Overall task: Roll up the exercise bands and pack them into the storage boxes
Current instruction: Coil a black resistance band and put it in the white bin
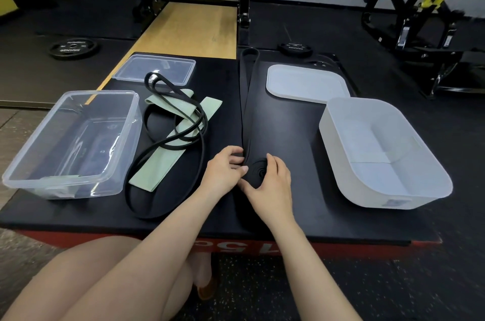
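Near the front edge of the black platform point(275, 136), both hands pinch the wide black band point(249, 100): right hand point(273, 181) cups the started coil, left hand point(225, 171) apparently feeds the strap; next, keep rolling tight toward the far edge, then box it.

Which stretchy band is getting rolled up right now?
The wide black band in the middle. Both hands, left and right, grip its coiled end, while the green band and thin black band lie loose.
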Demonstrator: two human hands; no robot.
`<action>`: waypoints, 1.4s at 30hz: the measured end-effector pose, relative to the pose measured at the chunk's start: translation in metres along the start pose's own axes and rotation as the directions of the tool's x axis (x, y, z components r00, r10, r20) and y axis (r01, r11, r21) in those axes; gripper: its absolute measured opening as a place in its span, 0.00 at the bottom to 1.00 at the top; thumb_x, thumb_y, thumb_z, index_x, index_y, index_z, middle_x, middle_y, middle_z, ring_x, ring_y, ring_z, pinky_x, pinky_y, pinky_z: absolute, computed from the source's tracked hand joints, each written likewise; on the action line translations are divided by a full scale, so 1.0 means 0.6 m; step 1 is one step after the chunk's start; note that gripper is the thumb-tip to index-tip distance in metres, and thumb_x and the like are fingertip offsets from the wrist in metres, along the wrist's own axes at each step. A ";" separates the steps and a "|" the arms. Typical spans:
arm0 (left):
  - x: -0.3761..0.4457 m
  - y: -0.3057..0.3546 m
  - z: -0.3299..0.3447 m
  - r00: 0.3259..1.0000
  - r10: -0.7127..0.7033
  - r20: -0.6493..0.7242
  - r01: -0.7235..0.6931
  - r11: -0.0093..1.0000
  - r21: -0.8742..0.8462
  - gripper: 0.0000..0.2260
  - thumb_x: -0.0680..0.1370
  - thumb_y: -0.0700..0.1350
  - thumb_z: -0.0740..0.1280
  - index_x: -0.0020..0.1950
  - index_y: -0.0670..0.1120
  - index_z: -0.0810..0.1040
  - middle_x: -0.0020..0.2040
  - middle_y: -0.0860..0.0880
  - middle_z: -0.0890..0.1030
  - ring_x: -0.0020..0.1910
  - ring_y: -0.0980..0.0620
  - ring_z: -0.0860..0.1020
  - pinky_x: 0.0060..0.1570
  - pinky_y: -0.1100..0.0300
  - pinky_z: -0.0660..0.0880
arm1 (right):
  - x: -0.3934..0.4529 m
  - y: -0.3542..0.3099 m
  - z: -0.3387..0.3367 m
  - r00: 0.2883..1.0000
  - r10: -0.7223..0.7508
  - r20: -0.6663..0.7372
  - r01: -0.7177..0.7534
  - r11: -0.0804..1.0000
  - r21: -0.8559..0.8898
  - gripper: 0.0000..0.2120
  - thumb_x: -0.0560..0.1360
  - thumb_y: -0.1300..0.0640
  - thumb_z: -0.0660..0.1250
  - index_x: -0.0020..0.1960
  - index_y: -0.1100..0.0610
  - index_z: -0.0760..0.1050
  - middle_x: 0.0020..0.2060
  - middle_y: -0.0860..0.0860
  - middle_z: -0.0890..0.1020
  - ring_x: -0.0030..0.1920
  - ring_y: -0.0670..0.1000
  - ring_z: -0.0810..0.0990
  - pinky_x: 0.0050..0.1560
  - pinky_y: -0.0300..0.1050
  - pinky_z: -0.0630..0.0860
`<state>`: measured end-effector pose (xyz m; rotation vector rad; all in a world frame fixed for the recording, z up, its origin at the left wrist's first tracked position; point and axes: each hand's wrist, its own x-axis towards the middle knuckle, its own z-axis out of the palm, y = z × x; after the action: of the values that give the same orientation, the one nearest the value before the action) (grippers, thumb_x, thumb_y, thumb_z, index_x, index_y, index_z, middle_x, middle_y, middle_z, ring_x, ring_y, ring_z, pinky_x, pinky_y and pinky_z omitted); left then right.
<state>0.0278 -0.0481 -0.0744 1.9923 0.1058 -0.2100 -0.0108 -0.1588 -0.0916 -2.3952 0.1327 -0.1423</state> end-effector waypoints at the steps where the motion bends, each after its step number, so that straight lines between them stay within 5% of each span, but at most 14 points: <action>1: -0.001 0.000 -0.001 1.000 -0.008 0.016 0.008 1.000 -0.005 0.19 0.75 0.38 0.67 0.65 0.47 0.73 0.59 0.47 0.79 0.53 0.53 0.78 0.57 0.61 0.73 | 0.002 0.003 -0.003 1.000 -0.012 0.022 0.012 1.000 0.004 0.40 0.72 0.43 0.68 0.76 0.57 0.53 0.74 0.50 0.58 0.74 0.49 0.52 0.70 0.42 0.57; 8: 0.001 0.000 -0.005 0.997 -0.071 0.032 0.072 0.997 0.000 0.17 0.76 0.43 0.66 0.65 0.49 0.75 0.56 0.52 0.80 0.59 0.54 0.76 0.65 0.57 0.70 | 0.019 0.022 -0.028 0.974 -0.123 0.190 0.120 0.992 0.029 0.40 0.71 0.45 0.70 0.75 0.56 0.55 0.73 0.48 0.59 0.73 0.48 0.54 0.69 0.38 0.53; 17: 0.008 -0.006 -0.005 0.999 -0.044 -0.023 0.046 0.994 0.097 0.07 0.75 0.46 0.68 0.52 0.49 0.81 0.38 0.54 0.79 0.45 0.51 0.79 0.57 0.53 0.75 | 0.052 0.035 -0.069 0.854 -0.218 0.472 0.209 0.975 0.072 0.39 0.70 0.49 0.73 0.74 0.52 0.57 0.72 0.46 0.59 0.72 0.46 0.56 0.68 0.38 0.55; 21: 0.013 -0.006 -0.007 0.999 -0.044 -0.009 0.045 0.991 0.126 0.08 0.74 0.45 0.69 0.53 0.47 0.80 0.37 0.55 0.78 0.42 0.54 0.77 0.49 0.57 0.75 | 0.069 0.036 -0.083 0.800 -0.224 0.556 0.209 0.974 0.092 0.39 0.69 0.50 0.74 0.74 0.51 0.58 0.71 0.45 0.61 0.72 0.45 0.57 0.71 0.42 0.58; 29: 0.012 -0.002 -0.003 0.999 -0.015 -0.039 0.021 0.990 0.140 0.11 0.75 0.43 0.69 0.56 0.48 0.76 0.53 0.53 0.79 0.47 0.55 0.76 0.49 0.62 0.70 | 0.030 0.026 -0.062 0.932 -0.076 0.355 0.097 0.995 -0.041 0.50 0.69 0.46 0.73 0.78 0.53 0.43 0.76 0.43 0.42 0.76 0.45 0.45 0.73 0.45 0.54; 37: 0.002 -0.005 0.008 1.000 0.029 0.004 -0.029 0.995 0.091 0.20 0.78 0.39 0.64 0.69 0.48 0.70 0.65 0.50 0.75 0.60 0.54 0.76 0.63 0.59 0.70 | 0.000 0.000 -0.006 0.999 0.019 0.048 -0.017 0.999 -0.047 0.46 0.71 0.40 0.68 0.77 0.57 0.47 0.75 0.52 0.54 0.74 0.52 0.50 0.71 0.46 0.58; 42: 0.007 -0.004 0.003 0.998 -0.048 0.043 0.045 0.997 0.061 0.20 0.76 0.40 0.65 0.67 0.52 0.72 0.63 0.53 0.78 0.60 0.55 0.76 0.66 0.54 0.68 | 0.010 0.018 -0.013 0.995 -0.062 0.077 0.061 0.998 0.007 0.41 0.70 0.45 0.71 0.75 0.57 0.54 0.73 0.50 0.58 0.73 0.50 0.54 0.69 0.41 0.56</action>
<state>0.0312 -0.0488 -0.0780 2.0450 0.1187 -0.2897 -0.0069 -0.1724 -0.0930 -2.3972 0.0226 -0.0790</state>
